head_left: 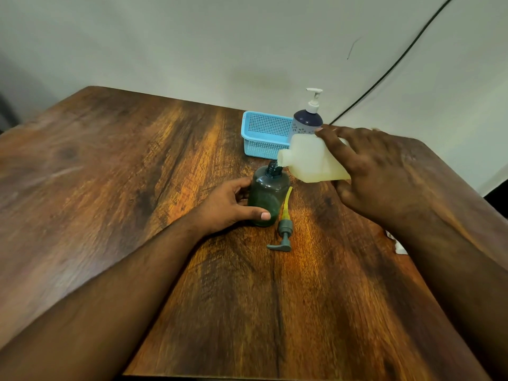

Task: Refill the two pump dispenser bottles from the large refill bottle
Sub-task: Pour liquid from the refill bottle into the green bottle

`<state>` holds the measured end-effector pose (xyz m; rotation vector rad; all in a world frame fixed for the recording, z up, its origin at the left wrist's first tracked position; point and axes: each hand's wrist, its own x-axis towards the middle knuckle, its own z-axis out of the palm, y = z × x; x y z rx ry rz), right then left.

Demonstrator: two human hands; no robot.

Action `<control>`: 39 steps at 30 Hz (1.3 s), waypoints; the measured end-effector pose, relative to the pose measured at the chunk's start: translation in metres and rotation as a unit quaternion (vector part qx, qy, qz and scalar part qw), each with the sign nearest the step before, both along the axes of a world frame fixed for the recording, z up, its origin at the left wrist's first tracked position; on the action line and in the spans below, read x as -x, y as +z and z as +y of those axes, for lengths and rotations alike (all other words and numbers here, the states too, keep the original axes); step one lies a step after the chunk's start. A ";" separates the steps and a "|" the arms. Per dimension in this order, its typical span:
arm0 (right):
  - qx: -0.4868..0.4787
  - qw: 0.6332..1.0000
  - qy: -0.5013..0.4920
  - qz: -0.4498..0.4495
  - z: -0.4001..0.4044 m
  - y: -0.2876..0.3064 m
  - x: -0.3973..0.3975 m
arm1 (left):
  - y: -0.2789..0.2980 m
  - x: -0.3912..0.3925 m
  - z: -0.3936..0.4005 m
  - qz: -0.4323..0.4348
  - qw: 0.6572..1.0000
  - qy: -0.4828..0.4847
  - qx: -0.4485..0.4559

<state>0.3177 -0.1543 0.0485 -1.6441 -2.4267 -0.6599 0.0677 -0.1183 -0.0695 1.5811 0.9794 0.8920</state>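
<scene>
The left hand (pixel 229 206) wraps the upright green bottle (pixel 267 198) (pump off), thumb across its front. Just above its open neck, the right hand (pixel 376 171) grips the tipped refill bottle (pixel 310 159), spout over the neck. The loose pump (pixel 283 232) lies just beside the green bottle.

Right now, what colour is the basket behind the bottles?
Light blue, with a fine mesh pattern; the basket shows best in the head view.

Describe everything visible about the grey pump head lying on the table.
The grey plastic pump head lies on its side on the brown wooden table, unscrewed, just right of the dark green translucent bottle. Its spout points left, nearest the camera; its yellowish dip tube runs away along the bottle's side. Neither hand touches it.
</scene>
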 end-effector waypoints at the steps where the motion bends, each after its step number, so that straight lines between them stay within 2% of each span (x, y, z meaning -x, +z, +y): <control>1: 0.001 1.000 0.001 0.000 0.000 0.000 0.000 | 0.000 0.000 0.000 -0.002 1.000 -0.001 -0.001; 26: 0.003 1.000 0.000 -0.007 -0.002 0.002 0.001 | 0.002 0.000 -0.001 0.007 0.999 -0.017 -0.035; 33: 0.000 1.000 -0.002 -0.003 -0.003 0.001 0.002 | 0.001 0.000 -0.003 -0.010 0.999 0.006 -0.049; 39: -0.001 1.000 -0.005 -0.008 -0.003 0.002 0.002 | -0.003 0.001 0.001 -0.019 0.999 0.001 -0.032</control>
